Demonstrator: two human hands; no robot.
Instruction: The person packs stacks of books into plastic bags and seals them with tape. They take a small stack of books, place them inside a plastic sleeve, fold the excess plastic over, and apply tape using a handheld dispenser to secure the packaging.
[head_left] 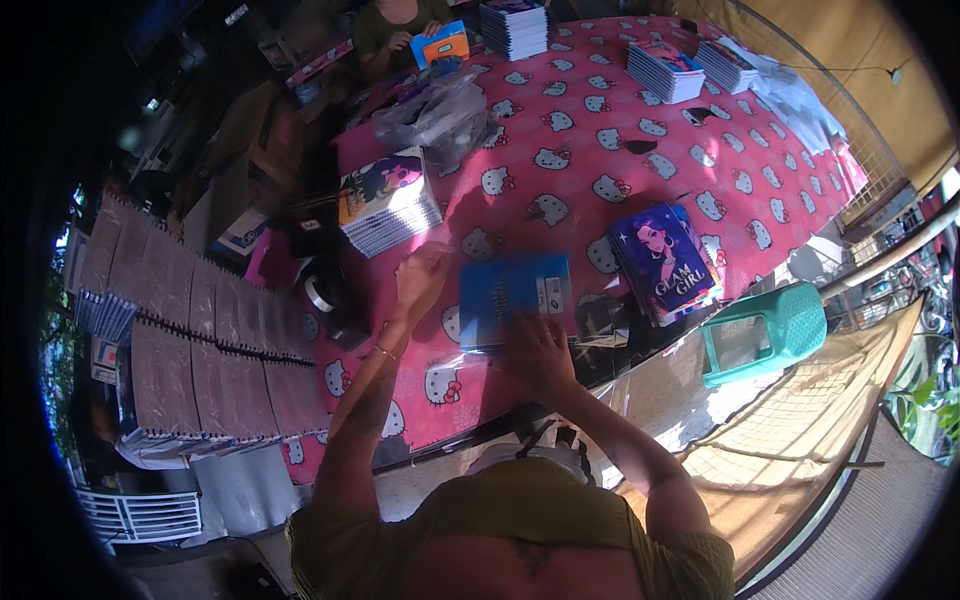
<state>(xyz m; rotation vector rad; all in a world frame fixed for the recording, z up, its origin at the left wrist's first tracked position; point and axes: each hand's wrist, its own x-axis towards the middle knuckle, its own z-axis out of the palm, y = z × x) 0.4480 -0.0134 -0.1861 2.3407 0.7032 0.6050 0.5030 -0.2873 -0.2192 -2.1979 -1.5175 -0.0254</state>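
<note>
A blue notebook [487, 301] lies flat on the table in front of me, a pale label near its right edge. My right hand [540, 350] rests on its lower right part with the fingers spread and stretched out. Just left of the notebook, my left hand [423, 277] is raised with its fingers drawn together, slightly blurred. Whether something thin sits between those fingertips is not clear. Beside my left forearm stands a black tape dispenser [335, 308] with a roll in it. Beyond my left hand is a stack of spiral notebooks [390, 205] with colourful covers.
A pile of purple notebooks [665, 262] sits to the right, near a green plastic stool [770, 335]. Long rows of wrapped notebooks [195, 345] fill the left side. Plastic bags [435, 120] lie farther back. Across the pink table another person [400, 30] handles a blue-and-orange notebook.
</note>
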